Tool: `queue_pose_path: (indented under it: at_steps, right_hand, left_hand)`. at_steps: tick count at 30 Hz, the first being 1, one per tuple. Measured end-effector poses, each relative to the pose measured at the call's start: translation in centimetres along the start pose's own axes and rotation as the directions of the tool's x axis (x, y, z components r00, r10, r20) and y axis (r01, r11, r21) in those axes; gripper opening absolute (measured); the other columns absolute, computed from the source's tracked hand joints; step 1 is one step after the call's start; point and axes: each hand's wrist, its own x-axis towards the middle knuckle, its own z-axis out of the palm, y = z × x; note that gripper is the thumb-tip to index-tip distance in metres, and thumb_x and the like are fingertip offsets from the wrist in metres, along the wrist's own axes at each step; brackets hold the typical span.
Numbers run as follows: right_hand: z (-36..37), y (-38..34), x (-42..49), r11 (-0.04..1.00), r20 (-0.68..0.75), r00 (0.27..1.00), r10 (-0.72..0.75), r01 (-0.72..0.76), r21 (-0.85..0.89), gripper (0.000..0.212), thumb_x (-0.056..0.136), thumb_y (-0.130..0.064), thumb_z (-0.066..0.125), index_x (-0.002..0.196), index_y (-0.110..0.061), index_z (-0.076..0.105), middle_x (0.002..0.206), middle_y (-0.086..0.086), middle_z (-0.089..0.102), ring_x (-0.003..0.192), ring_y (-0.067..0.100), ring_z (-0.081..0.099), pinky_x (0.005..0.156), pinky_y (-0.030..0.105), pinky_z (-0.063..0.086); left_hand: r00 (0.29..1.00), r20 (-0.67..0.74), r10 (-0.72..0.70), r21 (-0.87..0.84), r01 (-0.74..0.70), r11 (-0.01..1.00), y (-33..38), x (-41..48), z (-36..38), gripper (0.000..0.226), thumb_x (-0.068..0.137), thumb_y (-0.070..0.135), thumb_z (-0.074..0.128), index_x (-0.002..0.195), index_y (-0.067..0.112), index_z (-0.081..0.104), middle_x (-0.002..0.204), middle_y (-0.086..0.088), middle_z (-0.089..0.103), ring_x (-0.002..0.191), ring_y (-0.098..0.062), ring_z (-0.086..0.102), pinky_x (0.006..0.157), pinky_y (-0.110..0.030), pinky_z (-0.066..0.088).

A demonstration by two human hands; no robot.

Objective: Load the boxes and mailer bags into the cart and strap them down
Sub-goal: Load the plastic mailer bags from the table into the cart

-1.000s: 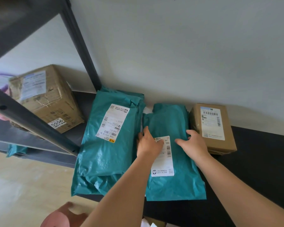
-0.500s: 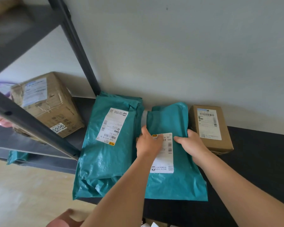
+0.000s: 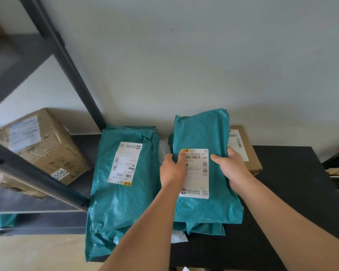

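A white-labelled teal mailer bag [image 3: 202, 132] tilts up. Left of it lies a second mailer [image 3: 119, 200] flat. Behind its right edge sits a small brown box [image 3: 247, 151].

Free room at right
The counter [image 3: 292, 192] lies bare toward its right edge; the held mailer bag [image 3: 202, 133] fills the middle, a small box [image 3: 249, 151] blocks the back edge, a bag stack [image 3: 121, 208] covers the left edge, and a shelf post [image 3: 70, 75] slants over the back-left corner.

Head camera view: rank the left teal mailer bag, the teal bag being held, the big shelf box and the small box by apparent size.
1. Left mailer bag.
2. Held mailer bag and big shelf box: look alike; the bag is nearer the camera, so unranked.
3. Small box, partly hidden behind the held bag.
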Motion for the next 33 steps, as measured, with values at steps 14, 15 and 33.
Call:
queue_pose_path:
  at_steps: [14,15,33]
  right_hand:
    - [-5.3,1.8,-3.9,0.992,-0.291,0.949,-0.120,0.122,-0.013,0.017,0.092,-0.013,0.060,0.100,-0.029,0.061,0.100,-0.006,0.068,0.092,0.015,0.067,0.084,0.040,0.056]
    - [-6.1,1.9,-4.2,0.993,-0.301,0.946,-0.119,0.122,-0.008,0.017,0.093,-0.014,0.060,0.095,-0.031,0.060,0.099,-0.007,0.069,0.091,0.015,0.067,0.084,0.040,0.056]
    - [-30.4,9.6,-10.3,0.981,-0.468,0.884,-0.025,0.111,0.157,0.022,0.094,-0.011,0.059,0.111,-0.023,0.062,0.100,-0.011,0.068,0.093,0.012,0.065,0.072,0.029,0.050]
  left_hand:
    - [0.958,-0.019,0.286,0.042,-0.285,0.957,2.0,-4.4,4.5,0.043,0.093,0.056,0.044,0.103,0.015,0.050,0.075,0.006,0.057,0.076,-0.023,0.060,0.058,-0.030,0.039]
    - [0.955,-0.009,0.295,0.047,-0.295,0.954,2.4,-4.9,5.1,0.042,0.093,0.057,0.044,0.100,0.016,0.049,0.075,0.006,0.057,0.074,-0.021,0.058,0.058,-0.031,0.039]
    - [0.886,0.184,0.425,0.107,-0.448,0.888,6.5,-21.8,23.9,0.042,0.093,0.058,0.044,0.100,0.017,0.046,0.086,0.002,0.060,0.074,-0.016,0.061,0.062,-0.034,0.052]
